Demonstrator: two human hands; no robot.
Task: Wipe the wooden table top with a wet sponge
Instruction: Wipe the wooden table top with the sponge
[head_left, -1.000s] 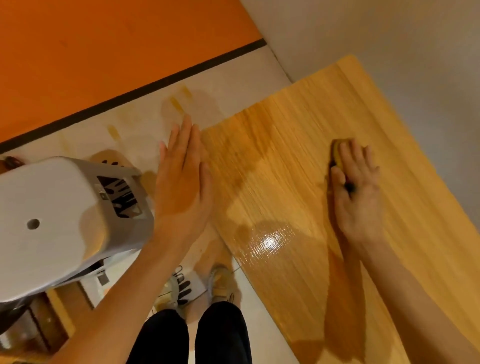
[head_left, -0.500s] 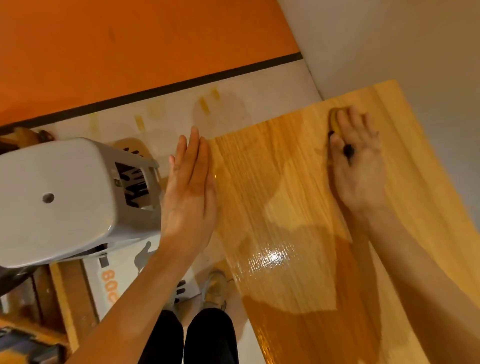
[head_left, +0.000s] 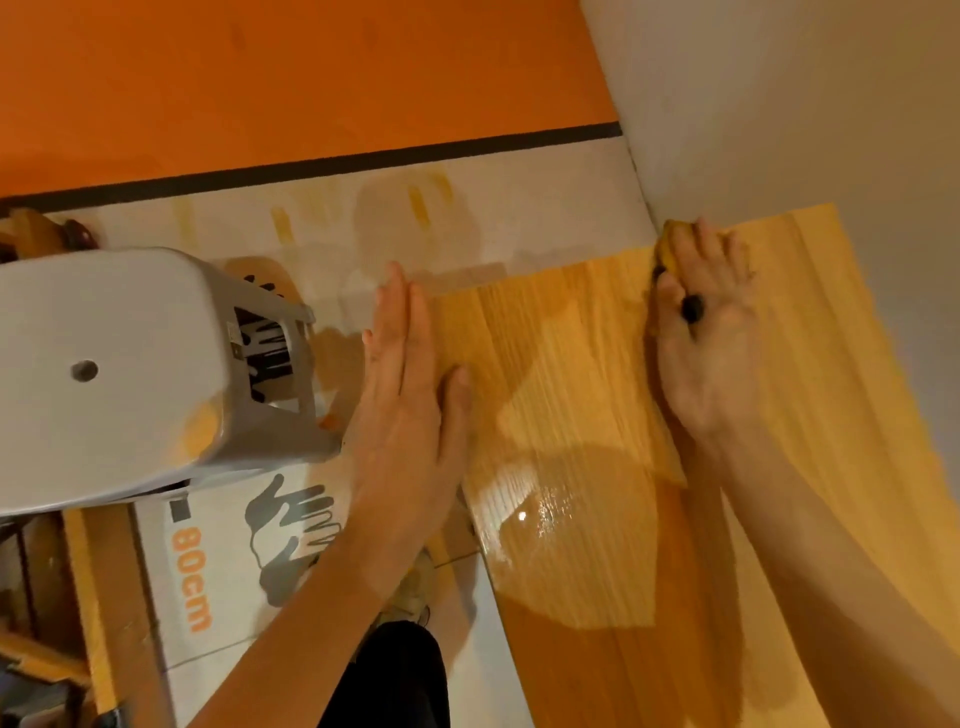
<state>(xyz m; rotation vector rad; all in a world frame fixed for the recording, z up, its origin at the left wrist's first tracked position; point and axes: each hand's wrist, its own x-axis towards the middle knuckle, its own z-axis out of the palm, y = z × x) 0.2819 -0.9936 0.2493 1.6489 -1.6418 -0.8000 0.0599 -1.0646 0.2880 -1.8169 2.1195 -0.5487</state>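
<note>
The wooden table top (head_left: 582, 415) runs from the lower middle to the far right, with a wet, shiny patch near its left edge. A yellow sponge (head_left: 667, 244) lies at the table's far edge by the wall corner, mostly hidden under my right hand (head_left: 704, 332), which presses it down with fingers laid over it. My left hand (head_left: 410, 384) lies flat with straight fingers along the table's left edge, holding nothing.
A grey plastic stool (head_left: 130, 374) stands on the floor just left of my left hand. Under it lies a white cardboard box (head_left: 223, 561) printed with hand marks and "80cm". A white wall (head_left: 779, 104) borders the table's far and right sides. My legs (head_left: 395, 675) show below.
My right hand has pushed the sponge away from me along the table to its far edge at the wall. My left hand has stayed flat on the table's left edge.
</note>
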